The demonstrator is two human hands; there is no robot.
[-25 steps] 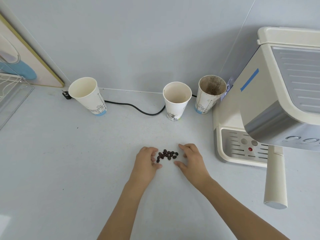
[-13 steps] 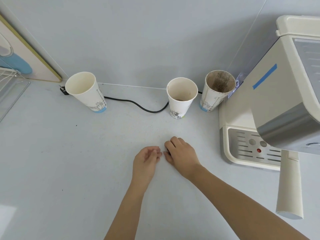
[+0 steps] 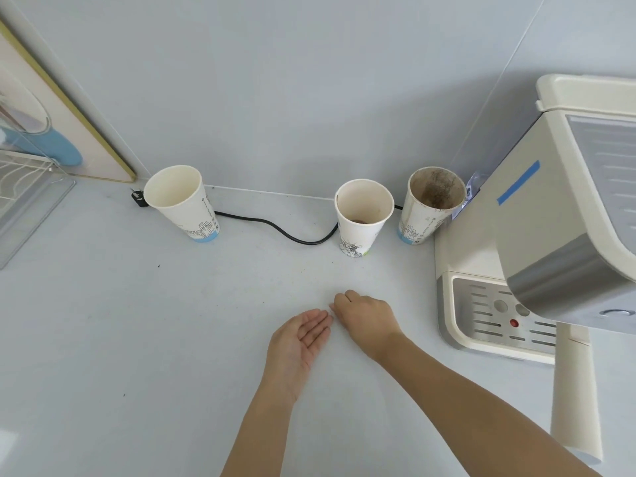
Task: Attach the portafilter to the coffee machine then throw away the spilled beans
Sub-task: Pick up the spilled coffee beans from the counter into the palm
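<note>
Portafilter handle point(image 3: 574, 394), cream coloured, hangs down from under the coffee machine point(image 3: 557, 215) at the right edge of the frame, so the portafilter sits in the machine; its basket is hidden under the machine head. The spilled beans cannot be seen on the worktop point(image 3: 137, 339); if any are there, they are covered by the right hand.

In the lower centre of the frame the two hands meet on the worktop. The left hand point(image 3: 299, 342) lies flat and open with the palm up, its fingertips touching the right hand. The right hand point(image 3: 366, 318) is turned palm down with curled fingers, pressed to the surface just beside the left fingertips; I cannot tell if it is closed on something.

Behind the hands, near the wall, three paper cups stand. The left cup point(image 3: 180, 201) is well apart from the others. The middle cup point(image 3: 361, 218) has something brown at its bottom. The stained cup point(image 3: 428, 204) stands just beside the machine. A black cable point(image 3: 275, 228) runs along the worktop behind the cups.
</note>
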